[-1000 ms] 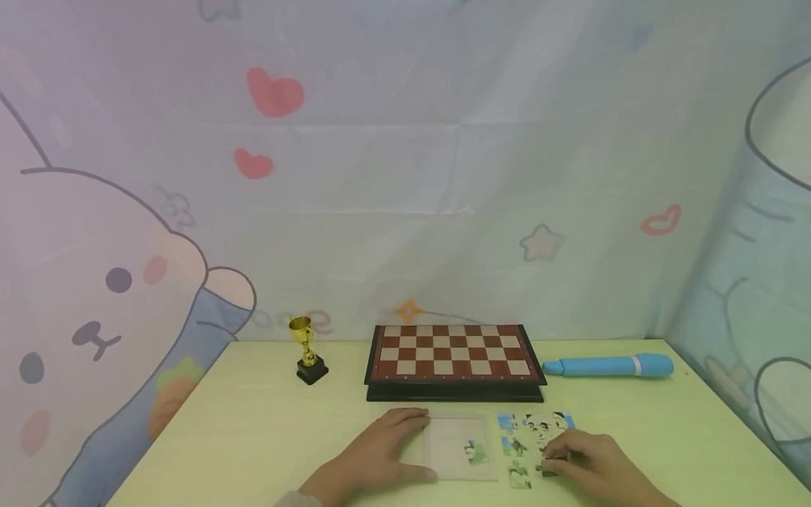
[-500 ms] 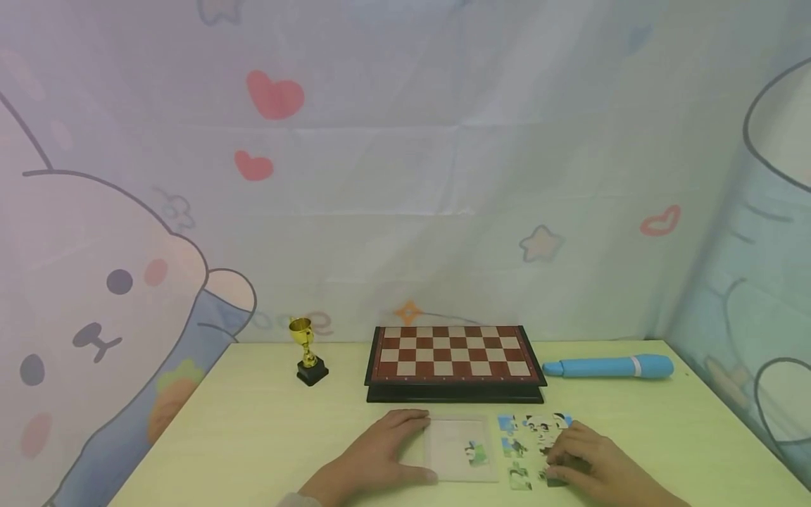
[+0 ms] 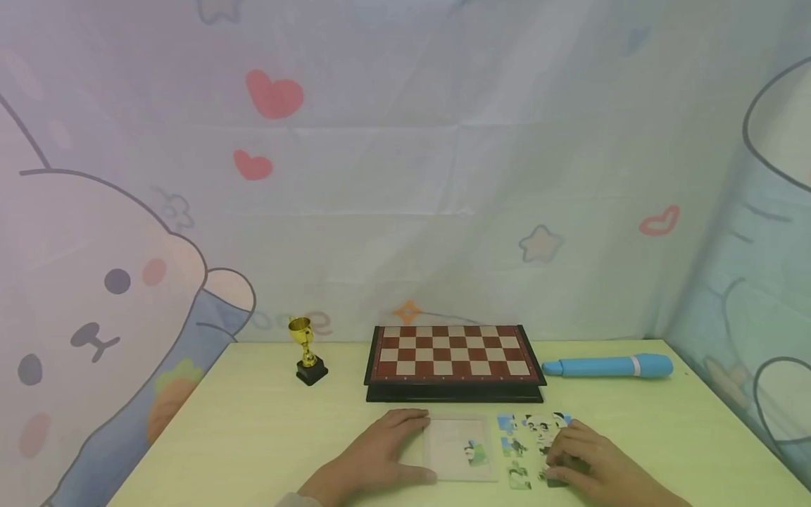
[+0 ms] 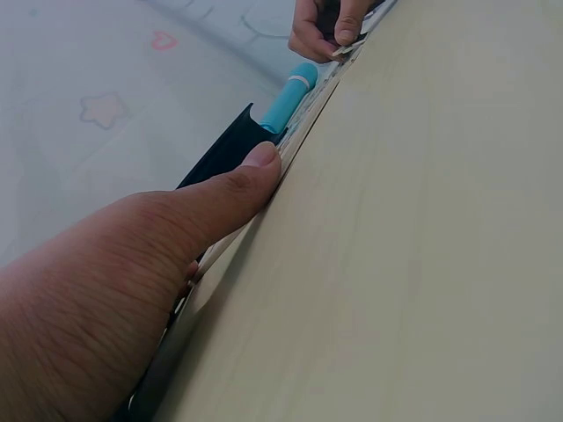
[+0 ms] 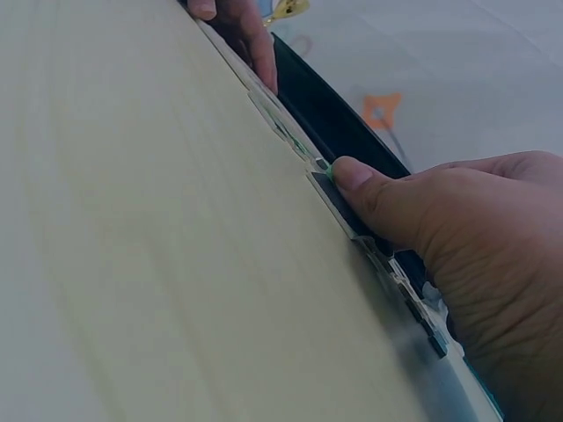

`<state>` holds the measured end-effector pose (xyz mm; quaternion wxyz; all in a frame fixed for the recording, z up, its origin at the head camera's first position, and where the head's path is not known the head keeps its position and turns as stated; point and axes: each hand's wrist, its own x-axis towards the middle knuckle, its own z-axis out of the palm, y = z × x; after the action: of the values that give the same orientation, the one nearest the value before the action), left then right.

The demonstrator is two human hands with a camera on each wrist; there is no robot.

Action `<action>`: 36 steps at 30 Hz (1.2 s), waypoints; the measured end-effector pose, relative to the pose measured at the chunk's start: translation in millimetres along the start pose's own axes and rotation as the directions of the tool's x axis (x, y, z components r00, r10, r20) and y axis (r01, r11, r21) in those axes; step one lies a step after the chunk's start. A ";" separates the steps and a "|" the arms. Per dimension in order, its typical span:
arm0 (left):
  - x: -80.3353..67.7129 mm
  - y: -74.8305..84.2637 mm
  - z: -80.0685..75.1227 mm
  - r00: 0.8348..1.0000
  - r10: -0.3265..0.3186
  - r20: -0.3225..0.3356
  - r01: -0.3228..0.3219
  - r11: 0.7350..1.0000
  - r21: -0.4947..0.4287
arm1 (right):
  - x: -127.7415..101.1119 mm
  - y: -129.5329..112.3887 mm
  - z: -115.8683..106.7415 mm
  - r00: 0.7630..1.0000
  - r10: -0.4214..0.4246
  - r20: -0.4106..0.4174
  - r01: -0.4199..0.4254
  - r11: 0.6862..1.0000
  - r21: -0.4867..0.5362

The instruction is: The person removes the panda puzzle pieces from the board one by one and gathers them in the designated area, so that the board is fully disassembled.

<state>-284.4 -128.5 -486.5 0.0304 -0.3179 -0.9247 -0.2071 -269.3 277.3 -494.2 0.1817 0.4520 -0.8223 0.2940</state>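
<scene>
My left hand (image 3: 380, 454) spans the left side of a clear, shallow puzzle tray (image 3: 443, 451), thumb at its near corner and fingers at the far one. One green-and-white puzzle piece (image 3: 475, 453) lies inside, toward the right. Right of the tray, my right hand (image 3: 589, 461) pinches a puzzle piece (image 3: 555, 483) that looks dark from above, low over the table. In the right wrist view the thumb (image 5: 354, 173) is at that piece's edge. Panda-face pieces (image 3: 538, 424) lie just beyond these fingers, partly covered. Several loose pieces (image 3: 518, 475) form a column beside the tray.
A black-sided chessboard box (image 3: 455, 359) stands behind the tray. At the back left is a small gold trophy (image 3: 307, 352); at the back right lies a blue, pen-shaped thing (image 3: 608, 366). A printed cloth (image 3: 405, 176) hangs behind the table.
My right hand has shifted slightly right and toward me with the pinched puzzle piece, showing more of the panda pieces, then stays put. The left hand and tray stay in place.
</scene>
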 end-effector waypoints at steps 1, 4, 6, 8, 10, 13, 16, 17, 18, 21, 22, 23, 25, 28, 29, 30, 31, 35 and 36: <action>0.1 0.1 -0.2 1.000 -0.002 0.000 0.002 1.000 -0.003 | 0.5 -0.4 -0.4 1.000 0.003 0.002 -0.003 1.000 -0.005; 0.2 0.2 -0.9 1.000 -0.008 0.001 0.008 1.000 -0.012 | 1.7 -1.2 -1.4 1.000 0.015 0.011 -0.014 1.000 -0.017; 0.2 0.3 -1.5 1.000 -0.011 0.001 0.011 1.000 -0.020 | 2.1 -1.6 -1.8 1.000 0.018 0.017 -0.018 1.000 -0.025; 0.0 0.5 -1.6 1.000 -0.012 0.002 0.013 1.000 -0.027 | 1.9 -1.9 -2.0 0.999 0.023 0.024 -0.023 0.999 -0.027; -0.1 0.9 -1.8 1.000 -0.013 0.004 0.014 0.999 -0.030 | 1.6 -2.2 -2.1 0.999 0.029 0.028 -0.028 0.999 -0.028; -0.3 1.6 -1.9 1.000 -0.018 0.006 0.018 0.999 -0.032 | 1.5 -2.4 -2.2 0.999 0.030 0.027 -0.029 0.999 -0.026; -0.3 2.4 -2.7 1.000 -0.022 0.008 0.022 0.999 -0.036 | 1.7 -1.8 -2.0 1.000 0.021 0.022 -0.021 1.000 -0.012; -0.2 2.6 -2.9 1.000 -0.023 0.009 0.023 0.999 -0.037 | 1.7 -1.3 -1.9 1.000 0.022 0.020 -0.022 1.000 -0.002; -0.1 2.9 -3.2 1.000 -0.024 0.010 0.025 0.999 -0.040 | 1.3 -0.7 -1.7 1.000 0.023 0.016 -0.023 1.000 0.012; 0.2 3.5 -4.0 1.000 -0.028 0.013 0.028 0.999 -0.046 | 0.2 1.8 -1.0 1.000 0.028 -0.003 -0.028 0.999 0.045; 0.3 3.7 -4.2 0.999 -0.029 0.013 0.030 0.998 -0.048 | -0.2 2.5 -0.8 1.000 0.030 -0.010 -0.029 0.998 0.055; 0.3 3.5 -4.2 1.000 -0.028 0.012 0.029 0.998 -0.047 | -0.4 3.1 -0.5 0.999 0.034 -0.018 -0.033 0.998 0.061; 0.4 3.3 -3.9 1.000 -0.025 0.010 0.025 0.999 -0.047 | -0.6 3.3 0.5 0.999 0.042 -0.028 -0.040 0.996 0.074; -0.1 2.7 -2.3 1.000 -0.022 0.009 0.022 0.999 -0.043 | 2.4 1.7 3.7 0.998 0.042 -0.042 -0.038 0.996 0.086; -0.3 2.4 -1.6 1.000 -0.021 0.009 0.021 0.999 -0.042 | 4.5 0.7 5.6 0.998 0.030 -0.049 -0.026 0.996 0.087; -0.5 2.2 -1.2 1.000 -0.021 0.009 0.021 0.999 -0.041 | 7.1 -0.4 7.8 0.998 0.018 -0.055 -0.013 0.996 0.087; -0.6 2.1 -0.8 1.000 -0.022 0.010 0.022 0.999 -0.040 | 10.3 -2.1 10.1 0.998 0.012 -0.059 -0.008 0.997 0.079; -0.7 1.7 -0.7 1.000 -0.023 0.008 0.023 0.999 -0.039 | 26.8 -11.6 22.4 0.997 0.020 -0.073 -0.017 0.999 0.040; -0.7 1.6 -0.8 1.000 -0.023 0.008 0.024 0.999 -0.038 | 31.5 -13.9 26.4 0.997 0.021 -0.076 -0.019 0.999 0.028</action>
<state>-283.0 -128.1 -485.3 0.0186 -0.3083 -0.9244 -0.2238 -274.9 234.3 -492.1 0.2038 0.4345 -0.8153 0.3239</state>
